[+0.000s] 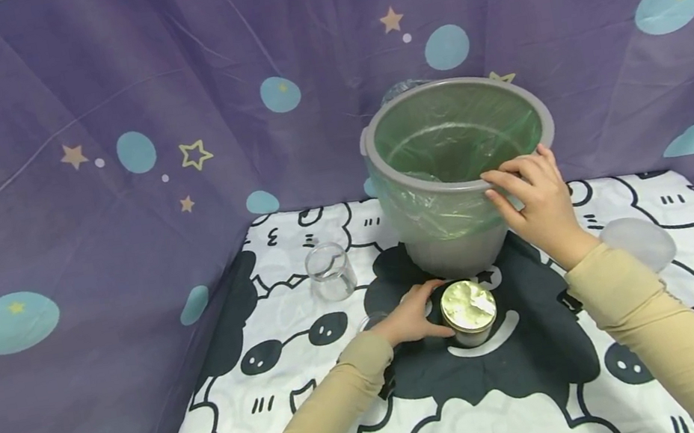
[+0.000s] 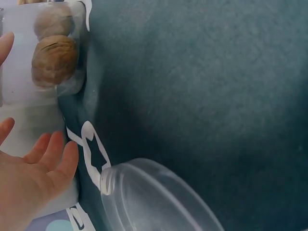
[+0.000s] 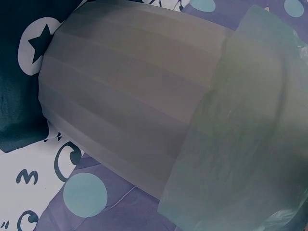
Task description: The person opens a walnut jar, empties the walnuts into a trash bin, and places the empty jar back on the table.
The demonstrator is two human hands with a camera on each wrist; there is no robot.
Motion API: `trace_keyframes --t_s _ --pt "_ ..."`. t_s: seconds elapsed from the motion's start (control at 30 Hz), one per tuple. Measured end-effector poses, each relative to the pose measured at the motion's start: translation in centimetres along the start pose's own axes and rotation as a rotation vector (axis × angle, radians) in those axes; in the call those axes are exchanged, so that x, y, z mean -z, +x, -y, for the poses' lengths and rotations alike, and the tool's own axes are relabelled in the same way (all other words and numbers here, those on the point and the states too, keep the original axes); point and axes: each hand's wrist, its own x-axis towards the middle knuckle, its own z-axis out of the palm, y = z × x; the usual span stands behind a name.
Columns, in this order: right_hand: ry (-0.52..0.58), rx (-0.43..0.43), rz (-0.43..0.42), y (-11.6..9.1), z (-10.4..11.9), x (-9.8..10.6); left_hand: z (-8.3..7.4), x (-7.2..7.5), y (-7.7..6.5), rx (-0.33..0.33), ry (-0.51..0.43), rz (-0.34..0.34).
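Observation:
A small clear jar with a gold foil top [image 1: 468,305] stands in front of the trash can [image 1: 454,249]. Through its side in the left wrist view, brown walnuts [image 2: 55,60] show. My left hand [image 1: 412,316] is at the jar's left, thumb and fingers spread to either side of it and not curled round it. Close by my left wrist lies a clear plastic piece with a round rim [image 2: 159,192]. My right hand [image 1: 539,205] holds the front right rim of the trash can, over its green liner [image 3: 240,134]; the right wrist view misses this hand.
Left of the trash can stands a clear empty jar [image 1: 331,272]. A translucent round disc [image 1: 637,244] lies at the right, beside my right sleeve. Behind the table hangs a purple curtain [image 1: 302,19]; a black and white cloth [image 1: 324,417] covers the tabletop.

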Motion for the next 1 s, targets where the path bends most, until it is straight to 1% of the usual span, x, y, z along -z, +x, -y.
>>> trace_keyframes --t_s 0.13,0.33,0.47,0.53,0.7,0.8,1.0 --pt "-0.002 0.002 0.000 0.0 0.0 0.0 0.0 -0.3 0.2 0.014 0.021 0.010" --pt "-0.028 0.011 0.011 0.0 -0.1 0.1 0.3 -0.8 0.7 0.050 -0.009 0.038" --pt "-0.044 0.023 0.016 0.0 -0.1 0.1 0.3 -1.3 1.0 0.039 -0.009 0.044" --pt "-0.045 0.024 0.015 0.0 -0.1 0.1 0.2 -1.5 1.2 0.021 -0.031 0.047" --pt "-0.022 0.013 0.005 0.1 0.0 0.1 0.1 -2.2 1.6 0.000 -0.162 0.048" --pt "0.000 0.001 -0.004 0.1 0.0 0.0 0.2 -2.6 1.8 -0.017 -0.200 0.034" --pt "0.005 -0.002 -0.010 0.0 0.0 -0.1 0.4 -3.1 2.0 -0.018 -0.240 0.028"
